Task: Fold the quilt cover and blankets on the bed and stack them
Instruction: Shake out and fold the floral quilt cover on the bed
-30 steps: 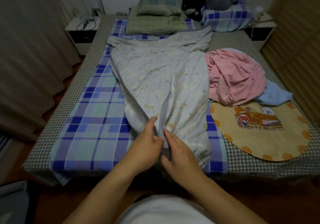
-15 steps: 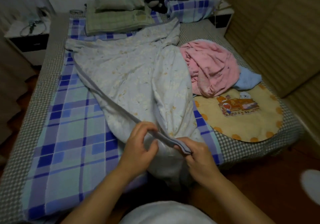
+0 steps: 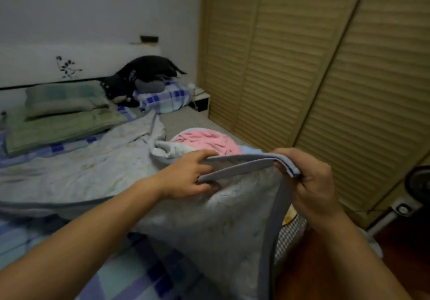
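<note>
You've lifted the pale floral quilt cover (image 3: 221, 225) clear of the blue plaid bed (image 3: 30, 237) since a moment ago. Your left hand (image 3: 186, 176) and right hand (image 3: 314, 183) each pinch its grey-trimmed edge, stretched between them. The rest trails left across the mattress, beside the pink fleece blanket (image 3: 209, 141).

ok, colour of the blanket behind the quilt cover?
Pink blanket, partly hidden behind the pale floral quilt cover; head view shows it.

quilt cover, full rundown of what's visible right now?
The quilt cover is pale grey, thin, wrinkled cloth with a faint floral print and grey-blue edging. Most of it sprawls unfolded across the bed; its near end is lifted. The left hand and right hand grip the doubled edge, stretched between them. It hides part of the pink blanket.
</note>
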Motion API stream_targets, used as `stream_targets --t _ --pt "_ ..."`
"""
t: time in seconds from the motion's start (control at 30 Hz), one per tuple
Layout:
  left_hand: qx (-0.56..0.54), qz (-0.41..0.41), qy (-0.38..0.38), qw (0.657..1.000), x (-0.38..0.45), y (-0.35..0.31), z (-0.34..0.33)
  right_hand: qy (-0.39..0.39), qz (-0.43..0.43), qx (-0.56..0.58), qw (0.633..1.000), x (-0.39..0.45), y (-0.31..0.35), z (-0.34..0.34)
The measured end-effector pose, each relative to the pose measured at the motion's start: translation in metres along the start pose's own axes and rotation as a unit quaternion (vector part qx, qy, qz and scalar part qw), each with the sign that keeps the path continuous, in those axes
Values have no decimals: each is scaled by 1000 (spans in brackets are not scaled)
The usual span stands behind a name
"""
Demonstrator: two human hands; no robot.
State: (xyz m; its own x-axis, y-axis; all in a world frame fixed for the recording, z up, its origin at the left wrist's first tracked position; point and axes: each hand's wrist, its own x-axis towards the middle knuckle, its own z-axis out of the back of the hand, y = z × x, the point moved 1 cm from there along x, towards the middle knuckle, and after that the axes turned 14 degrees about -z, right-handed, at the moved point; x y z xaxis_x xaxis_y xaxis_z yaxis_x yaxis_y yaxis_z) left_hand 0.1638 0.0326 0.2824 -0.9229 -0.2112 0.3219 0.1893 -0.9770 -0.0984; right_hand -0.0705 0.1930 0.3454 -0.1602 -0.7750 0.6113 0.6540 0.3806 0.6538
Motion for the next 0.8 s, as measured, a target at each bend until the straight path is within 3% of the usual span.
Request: stream_targets --t 0.27,0.5,0.67,0.8 --pt "23 -6 17 1000 13 43 16 -104 36 -8 994 40 36 13" --pt "-12 102 2 995 10 71 16 -191 69 -10 979 51 69 6" --pt "-6 159 48 986 -12 88 18 -257 31 -42 965 80 73 22" --pt "-85 236 -15 968 -32 98 26 -314 -82 -57 944 129 51 40"
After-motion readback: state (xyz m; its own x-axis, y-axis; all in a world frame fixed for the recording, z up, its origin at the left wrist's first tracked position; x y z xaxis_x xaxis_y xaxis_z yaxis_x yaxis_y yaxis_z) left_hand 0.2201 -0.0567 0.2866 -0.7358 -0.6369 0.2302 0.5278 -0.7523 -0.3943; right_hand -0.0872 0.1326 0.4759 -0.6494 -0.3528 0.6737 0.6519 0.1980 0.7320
